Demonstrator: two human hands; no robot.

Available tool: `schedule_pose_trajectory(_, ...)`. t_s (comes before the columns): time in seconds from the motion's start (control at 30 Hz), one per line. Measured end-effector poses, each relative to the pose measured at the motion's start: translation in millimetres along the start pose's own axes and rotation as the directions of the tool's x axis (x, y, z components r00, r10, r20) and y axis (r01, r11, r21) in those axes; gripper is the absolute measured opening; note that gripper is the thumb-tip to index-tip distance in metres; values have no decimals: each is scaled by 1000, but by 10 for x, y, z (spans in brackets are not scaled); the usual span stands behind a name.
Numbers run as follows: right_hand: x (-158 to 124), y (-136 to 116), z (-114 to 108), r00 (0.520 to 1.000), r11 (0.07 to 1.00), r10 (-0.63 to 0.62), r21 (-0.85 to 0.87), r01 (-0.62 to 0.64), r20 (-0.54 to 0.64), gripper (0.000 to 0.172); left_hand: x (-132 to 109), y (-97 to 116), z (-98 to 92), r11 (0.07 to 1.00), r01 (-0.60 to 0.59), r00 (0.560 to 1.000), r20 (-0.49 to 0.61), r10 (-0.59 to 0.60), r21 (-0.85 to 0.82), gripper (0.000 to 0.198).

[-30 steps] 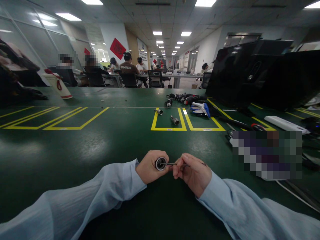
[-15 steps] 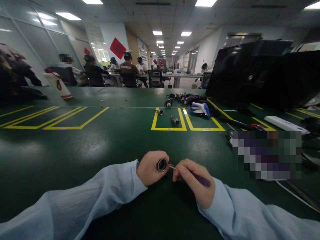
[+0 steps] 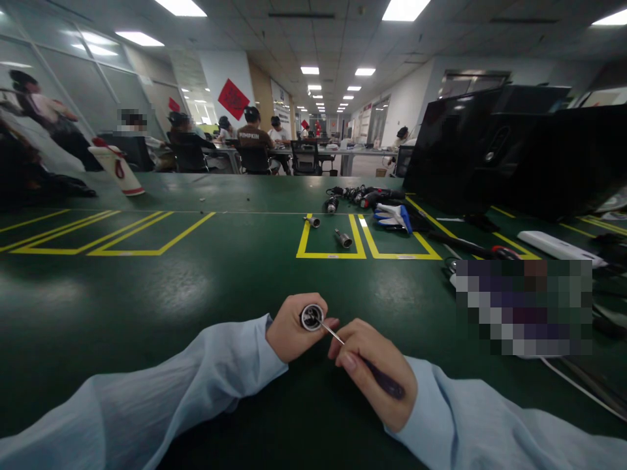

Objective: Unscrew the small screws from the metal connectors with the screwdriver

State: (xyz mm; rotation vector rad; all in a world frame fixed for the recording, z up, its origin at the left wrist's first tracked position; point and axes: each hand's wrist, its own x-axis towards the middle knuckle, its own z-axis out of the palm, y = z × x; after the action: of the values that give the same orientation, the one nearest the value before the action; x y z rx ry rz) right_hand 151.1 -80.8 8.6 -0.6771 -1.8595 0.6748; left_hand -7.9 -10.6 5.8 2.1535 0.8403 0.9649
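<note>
My left hand [image 3: 290,328] is closed around a small round metal connector [image 3: 312,316], its open end facing me. My right hand [image 3: 377,371] is closed on a thin screwdriver [image 3: 365,365] with a dark handle. The screwdriver's metal tip reaches into the connector's open face. Both hands rest low on the green table [image 3: 196,294], close to its near edge. Light blue sleeves cover both forearms.
Two loose metal connectors [image 3: 343,238] lie in a yellow-taped box farther back. Beyond them are a heap of connectors [image 3: 360,193] and blue-white gloves [image 3: 392,215]. Black monitors [image 3: 494,147] stand at right, a white device [image 3: 556,245] and cables below them. A white cup [image 3: 117,168] stands far left. People sit at distant desks.
My right hand has dropped lower and toward me, tilting the screwdriver so its tip angles up into the connector. My left hand turned the connector slightly more toward me.
</note>
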Motion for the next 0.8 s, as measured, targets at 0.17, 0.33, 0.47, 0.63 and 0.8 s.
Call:
schedule_pose_trajectory(0.17,11,-29,-15,999,999,-34,-8,34,31,17,-5,10,3,1000,-14,1000,17,14,-13,22)
schedule_pose_trajectory(0.33,16,-42,-59,999,999,-11,-47,13,46,19,-1,13,7,999,36,999,33,-35,-37,24)
schedule_pose_trajectory(0.47,14,-40,-90,999,998,27,-49,-26,30,21,1,12,2,997,41,998,44,-39,-64,24)
schedule_pose_trajectory(0.63,20,-59,-106,999,999,43,-5,-43,13,20,-10,21,-18,993,63,998,31,-60,-97,24)
schedule_pose_trajectory(0.8,7,-118,-128,1000,1000,22,-19,-22,2,9,-6,25,-20,995,59,998,1,-59,-79,22)
